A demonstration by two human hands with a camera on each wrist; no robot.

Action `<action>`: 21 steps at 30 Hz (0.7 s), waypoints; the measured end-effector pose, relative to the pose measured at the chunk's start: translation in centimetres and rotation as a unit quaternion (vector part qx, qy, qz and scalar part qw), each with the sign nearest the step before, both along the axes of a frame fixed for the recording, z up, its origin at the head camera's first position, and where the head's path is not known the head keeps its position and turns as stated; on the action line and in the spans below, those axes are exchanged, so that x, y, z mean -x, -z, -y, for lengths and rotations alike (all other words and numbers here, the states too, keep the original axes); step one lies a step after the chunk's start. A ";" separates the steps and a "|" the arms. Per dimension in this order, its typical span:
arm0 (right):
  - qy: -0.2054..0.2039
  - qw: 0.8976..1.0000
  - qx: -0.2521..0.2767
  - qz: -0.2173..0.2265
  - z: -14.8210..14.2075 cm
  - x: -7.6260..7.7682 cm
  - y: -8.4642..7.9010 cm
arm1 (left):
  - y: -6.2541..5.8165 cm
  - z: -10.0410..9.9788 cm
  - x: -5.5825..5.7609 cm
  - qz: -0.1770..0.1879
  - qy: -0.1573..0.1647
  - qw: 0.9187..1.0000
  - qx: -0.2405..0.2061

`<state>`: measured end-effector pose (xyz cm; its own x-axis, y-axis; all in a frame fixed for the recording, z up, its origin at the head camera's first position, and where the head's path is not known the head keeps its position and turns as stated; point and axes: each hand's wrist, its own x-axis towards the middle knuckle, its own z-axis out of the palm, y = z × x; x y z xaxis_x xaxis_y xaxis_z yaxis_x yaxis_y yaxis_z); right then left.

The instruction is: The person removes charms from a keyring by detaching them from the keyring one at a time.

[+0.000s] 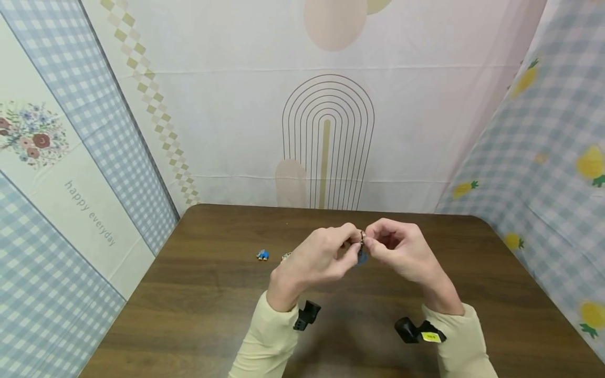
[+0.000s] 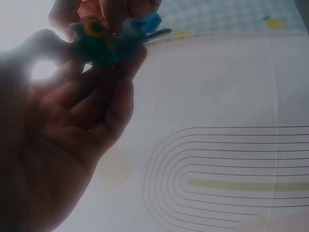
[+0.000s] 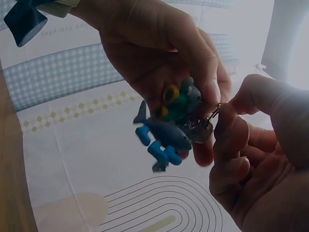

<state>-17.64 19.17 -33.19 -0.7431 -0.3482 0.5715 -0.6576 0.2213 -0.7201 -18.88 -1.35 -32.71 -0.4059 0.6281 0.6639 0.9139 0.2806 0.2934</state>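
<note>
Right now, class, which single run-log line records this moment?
left grip: pinches metal ring; right grip: pinches same ring; blue charm: below ring; blue figurine: on table

The table (image 1: 189, 304) has a dark brown wood-grain top with rounded far corners. A white back cloth (image 1: 227, 121) hangs beyond its far edge, printed with concentric line arches (image 1: 309, 136) around an upright olive bar (image 1: 326, 163), pale rounded shapes (image 1: 335, 23), and a slanting strip of diamonds (image 1: 156, 110). The left cloth (image 1: 47, 58) combines blue-and-white check with a white panel bearing a flower bouquet (image 1: 35, 134) and the lettering "happy everyday" (image 1: 90, 212). The right cloth (image 1: 543, 173) is checked and carries yellow pineapple prints (image 1: 593, 163).
</note>
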 end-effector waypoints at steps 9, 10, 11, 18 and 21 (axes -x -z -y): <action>0.015 0.999 -0.034 -0.003 -0.3 0.0 0.0 | 0.3 -0.2 0.2 0.040 0.003 0.999 -0.005; 0.016 0.999 -0.040 -0.007 -0.3 -0.1 0.0 | 0.3 -0.2 0.2 0.042 -0.001 0.999 -0.006; 0.017 0.999 -0.044 -0.011 -0.3 -0.2 -0.1 | 0.3 -0.1 0.2 0.044 -0.004 0.999 -0.008; 0.014 0.998 -0.055 -0.032 0.0 -0.8 -0.4 | 0.1 -0.1 0.3 0.020 -0.012 0.999 -0.026; 0.014 0.998 -0.054 -0.030 0.1 -0.9 -0.4 | -0.1 -0.1 0.3 -0.013 -0.023 0.999 -0.033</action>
<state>-16.78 19.11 -32.76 -0.7183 -0.3904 0.5758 -0.6918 0.3137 -0.6504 -19.17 -1.23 -32.63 -0.4150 0.5634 0.7143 0.9083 0.3025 0.2890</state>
